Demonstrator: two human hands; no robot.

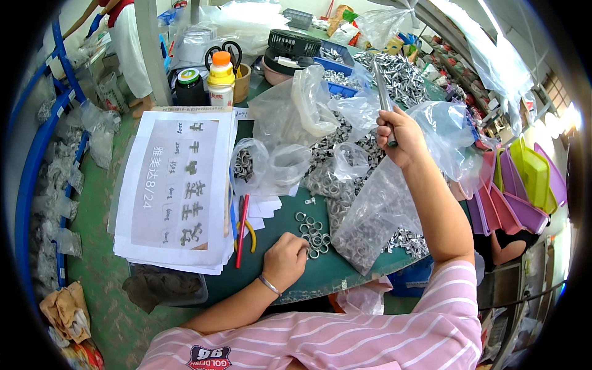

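My left hand (285, 262), with a silver bracelet at its wrist, rests low on the green table (280, 225). Its fingers are curled closed beside a small group of metal rings (315, 236); whatever they may hold is hidden. Raised farther out, my right hand (401, 137) is wrapped round a long silver metal tool (380, 86) that points up and away from me. Beneath my right forearm lies a clear plastic bag (370, 228) with many metal parts in it. A single small metal piece (310, 201) sits just beyond the rings.
Stacked printed sheets (169, 185) lie at left, beside a red pen (242, 231) and yellow-handled pliers (251, 237). Behind stand an orange-capped bottle (221, 80), a dark jar (189, 89) and blue trays (336, 58). Metal parts (401, 80) heap up at the back. Coloured bins (509, 185) stand right.
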